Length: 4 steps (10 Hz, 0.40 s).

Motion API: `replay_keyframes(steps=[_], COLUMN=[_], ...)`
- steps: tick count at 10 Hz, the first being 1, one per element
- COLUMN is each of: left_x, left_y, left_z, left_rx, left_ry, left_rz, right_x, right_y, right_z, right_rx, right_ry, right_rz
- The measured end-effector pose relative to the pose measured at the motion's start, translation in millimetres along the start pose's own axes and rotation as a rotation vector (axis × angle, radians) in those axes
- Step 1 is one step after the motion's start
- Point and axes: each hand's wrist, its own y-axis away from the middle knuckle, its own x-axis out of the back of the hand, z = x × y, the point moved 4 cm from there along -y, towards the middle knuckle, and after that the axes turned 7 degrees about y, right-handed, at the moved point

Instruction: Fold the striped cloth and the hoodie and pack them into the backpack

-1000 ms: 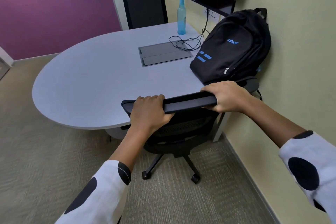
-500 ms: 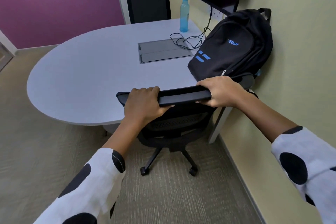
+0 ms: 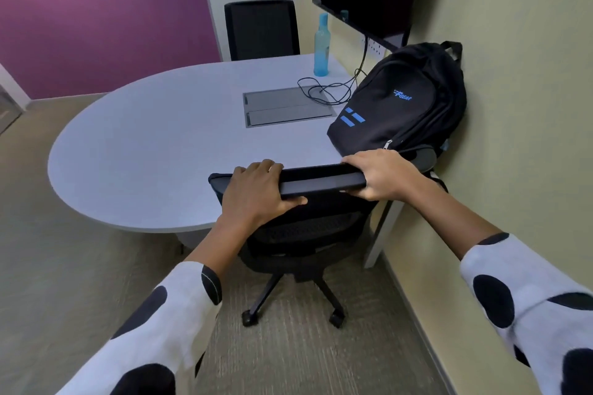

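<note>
We still grip the office chair's (image 3: 298,228) backrest, left hand (image 3: 260,192) and right hand (image 3: 382,175), pushed closer under the bench (image 3: 154,151); backpack (image 3: 404,102) right, zipped, clothes unseen.

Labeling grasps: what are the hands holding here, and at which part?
Both hands grip the top edge of the office chair backrest: left hand near its left end, right hand at its right end. The backpack is untouched.
</note>
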Motion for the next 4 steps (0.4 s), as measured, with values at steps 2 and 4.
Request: replay_keyframes(steps=[2, 4], left_x=[10.3, 22.6], left_y=[6.1, 4.9], left_z=[0.8, -7.8], left_rx=[0.017, 0.114], left_ry=[0.236, 0.457], left_rz=[-0.058, 0.049], right_x=[5.2, 15.3], right_y=[7.6, 32.2], right_z=[-4.6, 4.6], right_rx=[0.003, -0.17], right_ry=[-0.04, -0.313], right_rz=[0.021, 0.263])
